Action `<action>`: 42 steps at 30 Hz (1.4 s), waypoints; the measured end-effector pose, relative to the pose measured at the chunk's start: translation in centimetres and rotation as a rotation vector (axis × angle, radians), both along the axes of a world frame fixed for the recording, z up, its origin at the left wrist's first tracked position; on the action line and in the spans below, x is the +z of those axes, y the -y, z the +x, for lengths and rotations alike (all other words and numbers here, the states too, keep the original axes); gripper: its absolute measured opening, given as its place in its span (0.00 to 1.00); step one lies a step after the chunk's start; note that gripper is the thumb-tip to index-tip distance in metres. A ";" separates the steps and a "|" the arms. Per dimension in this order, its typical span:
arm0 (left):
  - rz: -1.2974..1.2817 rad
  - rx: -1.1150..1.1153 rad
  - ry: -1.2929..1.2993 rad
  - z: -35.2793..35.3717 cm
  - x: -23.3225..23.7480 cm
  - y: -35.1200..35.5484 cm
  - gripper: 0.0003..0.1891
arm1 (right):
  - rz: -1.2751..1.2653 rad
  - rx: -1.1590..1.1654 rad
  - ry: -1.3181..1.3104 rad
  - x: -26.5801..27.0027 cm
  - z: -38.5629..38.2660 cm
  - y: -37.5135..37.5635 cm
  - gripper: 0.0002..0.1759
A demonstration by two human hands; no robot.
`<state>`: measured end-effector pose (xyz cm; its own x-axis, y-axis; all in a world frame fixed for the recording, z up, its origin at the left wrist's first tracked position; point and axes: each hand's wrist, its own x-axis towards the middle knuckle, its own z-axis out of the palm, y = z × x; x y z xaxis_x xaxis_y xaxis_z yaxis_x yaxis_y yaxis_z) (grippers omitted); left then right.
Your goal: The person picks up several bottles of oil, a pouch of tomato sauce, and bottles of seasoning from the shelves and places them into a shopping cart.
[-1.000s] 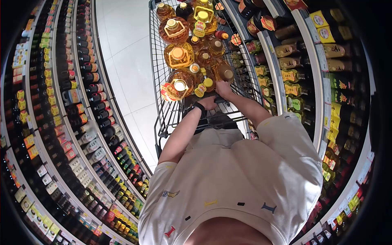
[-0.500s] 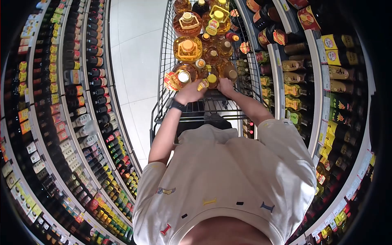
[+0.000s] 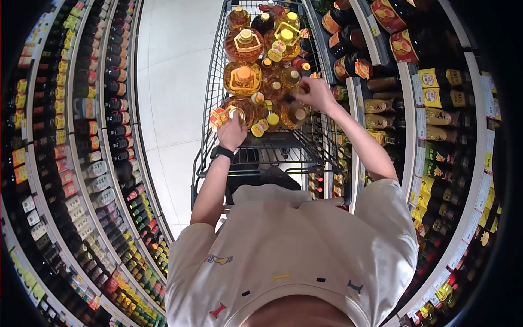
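Big bottles of amber cooking oil fill the wire shopping cart (image 3: 202, 143) in front of me. At the cart's near left corner, my left hand (image 3: 233, 133) has its fingers closed round the capped top of an oil bottle (image 3: 246, 108) with a red and yellow tag (image 3: 219, 117). My right hand (image 3: 318, 95) is above the cart's right side with curled fingers, close to a brown-capped bottle (image 3: 292, 76); what is in its fingertips cannot be made out. Between the hands stands a yellow-capped bottle (image 3: 273, 119) with a round yellow tag (image 3: 260, 128).
Shelves of dark sauce bottles (image 3: 117, 103) line the left. On the right, a shelf holds bottles lying with their labels outward (image 3: 384, 106), close to the cart's side. Pale floor tiles (image 3: 171, 71) run along the cart's left. A red-capped bottle (image 3: 300, 65) lies tilted among the others.
My left hand has moved left from the yellow-capped bottle onto the tagged bottle's top. The right hand has left the near right bottle and moved farther forward and right.
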<state>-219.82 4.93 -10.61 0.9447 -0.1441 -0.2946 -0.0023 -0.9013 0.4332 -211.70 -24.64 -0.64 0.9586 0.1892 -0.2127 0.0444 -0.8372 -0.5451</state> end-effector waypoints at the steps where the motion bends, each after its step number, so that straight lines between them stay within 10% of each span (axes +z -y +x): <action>1: -0.002 -0.003 0.006 0.1 -1.0 -0.2 0.16 | -0.002 -0.003 0.006 -0.7 1.6 -0.4 0.19; 9: -0.101 0.017 -0.029 0.5 -2.5 -0.9 0.13 | -0.069 -0.042 0.209 -11.1 9.7 -4.8 0.19; 42: -0.102 0.112 -0.035 0.5 -2.5 -0.5 0.12 | -0.297 -0.099 -0.126 -21.7 14.4 -7.9 0.18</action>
